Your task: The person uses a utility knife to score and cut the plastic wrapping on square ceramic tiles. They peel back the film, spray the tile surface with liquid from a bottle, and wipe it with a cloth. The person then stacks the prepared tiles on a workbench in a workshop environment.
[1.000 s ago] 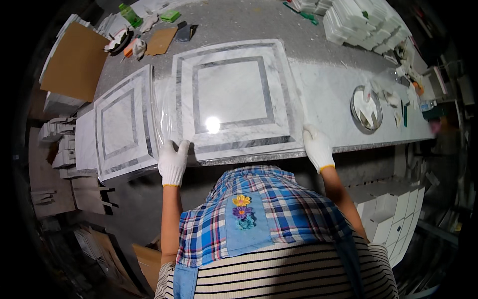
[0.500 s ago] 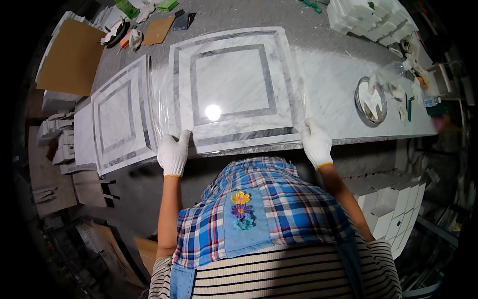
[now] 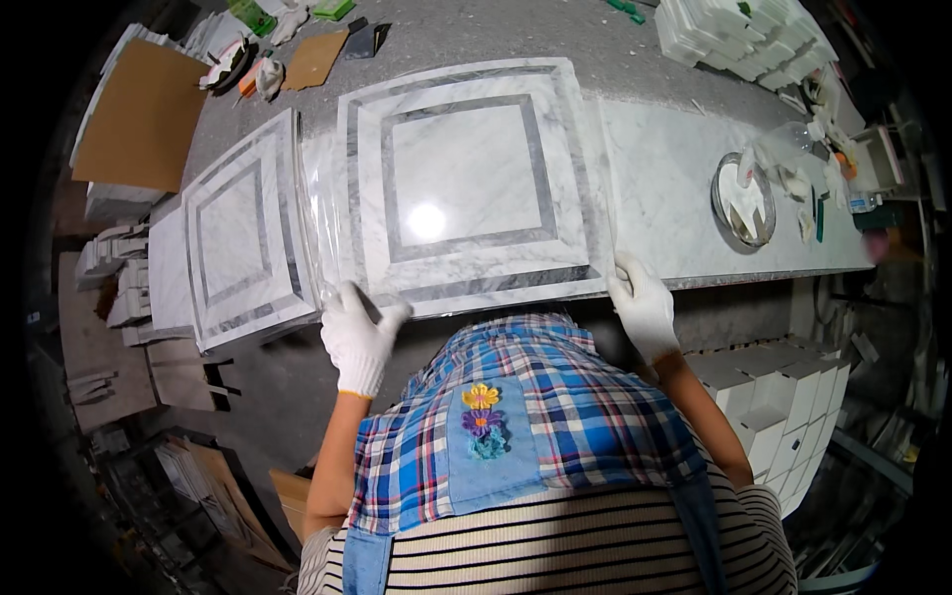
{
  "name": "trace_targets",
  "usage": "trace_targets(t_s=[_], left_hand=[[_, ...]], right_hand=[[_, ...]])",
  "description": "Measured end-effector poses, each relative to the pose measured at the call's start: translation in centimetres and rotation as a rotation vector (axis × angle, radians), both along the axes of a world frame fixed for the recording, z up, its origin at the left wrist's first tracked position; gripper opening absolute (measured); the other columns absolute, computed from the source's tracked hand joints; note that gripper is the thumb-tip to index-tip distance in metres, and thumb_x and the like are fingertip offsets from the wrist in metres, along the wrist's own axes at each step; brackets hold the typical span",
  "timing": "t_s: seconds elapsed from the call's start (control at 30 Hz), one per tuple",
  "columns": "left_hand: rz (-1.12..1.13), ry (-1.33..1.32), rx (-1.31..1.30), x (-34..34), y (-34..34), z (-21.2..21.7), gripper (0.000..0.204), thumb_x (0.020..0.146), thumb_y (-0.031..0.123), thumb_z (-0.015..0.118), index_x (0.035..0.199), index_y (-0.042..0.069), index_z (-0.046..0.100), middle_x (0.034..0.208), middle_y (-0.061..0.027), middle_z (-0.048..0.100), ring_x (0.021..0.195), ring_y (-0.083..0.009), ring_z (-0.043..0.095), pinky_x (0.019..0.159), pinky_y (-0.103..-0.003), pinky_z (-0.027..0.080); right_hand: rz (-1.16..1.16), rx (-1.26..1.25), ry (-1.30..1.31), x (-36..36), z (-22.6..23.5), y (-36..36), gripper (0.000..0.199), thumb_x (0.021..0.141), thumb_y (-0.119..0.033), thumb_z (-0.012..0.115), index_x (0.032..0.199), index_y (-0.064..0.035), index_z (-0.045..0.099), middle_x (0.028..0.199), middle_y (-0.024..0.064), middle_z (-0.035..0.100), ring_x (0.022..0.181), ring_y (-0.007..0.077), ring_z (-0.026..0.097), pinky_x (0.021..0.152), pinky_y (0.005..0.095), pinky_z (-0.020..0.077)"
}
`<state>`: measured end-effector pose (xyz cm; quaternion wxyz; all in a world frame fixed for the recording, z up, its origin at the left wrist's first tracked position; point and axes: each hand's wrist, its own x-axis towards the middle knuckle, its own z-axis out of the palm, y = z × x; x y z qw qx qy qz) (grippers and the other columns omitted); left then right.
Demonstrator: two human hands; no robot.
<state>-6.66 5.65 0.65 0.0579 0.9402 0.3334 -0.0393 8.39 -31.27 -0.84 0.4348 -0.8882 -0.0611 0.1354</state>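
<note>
A white marble panel (image 3: 466,178) with grey inlaid square frames lies on the bench in front of me, a bright glare on its face. Clear film (image 3: 324,208) shows along its left side. My left hand (image 3: 357,342), in a white knit glove, is at the panel's near left corner with thumb and fingers apart, holding nothing. At the near right corner, my gloved right hand (image 3: 645,312) has its thumb and fingers closed on the panel's edge; its underside is hidden. A similar framed panel (image 3: 243,233) lies to the left.
At right, a metal bowl (image 3: 742,203) holds white paste and a blade-like tool, near a clear bottle (image 3: 793,137). White blocks (image 3: 744,40) are stacked far right; cardboard (image 3: 139,119) stands far left. White boxes (image 3: 778,412) sit below the bench at right.
My left hand has let go of the panel's corner, drawn back towards me and spread its thumb. My right hand has shifted slightly nearer and to the right. The panel looks almost unmoved.
</note>
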Motion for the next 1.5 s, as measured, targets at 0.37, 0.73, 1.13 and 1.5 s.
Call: trace_targets(t_s=[0.37,0.73,1.13,1.5], left_hand=[[-0.494,-0.025,0.102,1.5,0.1,-1.1,0.107,0.056,0.036,0.098,0.146,0.005,0.049,0.142,-0.0161,0.053,0.132,-0.0373,0.049,0.111,-0.052,0.04],[-0.624,0.018,0.209,2.9,1.8,1.3,0.103,0.052,0.055,0.095,0.134,0.005,0.058,0.128,-0.011,0.059,0.12,-0.0293,0.056,0.11,-0.056,0.034],[-0.245,-0.294,-0.185,2.1,2.5,1.3,0.085,0.065,0.057,0.089,0.125,0.004,0.06,0.124,-0.0212,0.057,0.115,-0.0417,0.056,0.097,-0.053,0.047],[0.379,-0.249,-0.313,8.2,5.4,-0.2,0.077,0.077,0.062,0.072,0.1,-0.011,0.071,0.094,-0.0324,0.073,0.091,-0.0454,0.073,0.086,-0.049,0.057]], right_hand=[[0.052,-0.234,-0.078,-1.8,-1.3,-0.2,0.053,0.096,-0.029,0.069,0.142,-0.004,0.06,0.108,0.0232,0.073,0.092,0.0397,0.072,0.081,0.0459,0.0571],[-0.279,0.467,0.392,-2.5,-4.4,0.4,0.056,0.107,-0.007,0.057,0.158,0.0061,0.038,0.09,0.0034,0.061,0.074,0.0074,0.053,0.066,0.0228,0.0467],[-0.351,0.552,0.507,-1.9,-2.8,0.6,0.051,0.108,-0.015,0.059,0.154,0.003,0.046,0.089,0.0047,0.062,0.067,0.0065,0.053,0.054,0.0208,0.0418],[-0.492,0.615,0.526,-2.3,-3.1,1.1,0.05,0.106,-0.007,0.057,0.153,0.0059,0.047,0.092,0.0075,0.065,0.069,0.0095,0.058,0.055,0.0211,0.0475]])
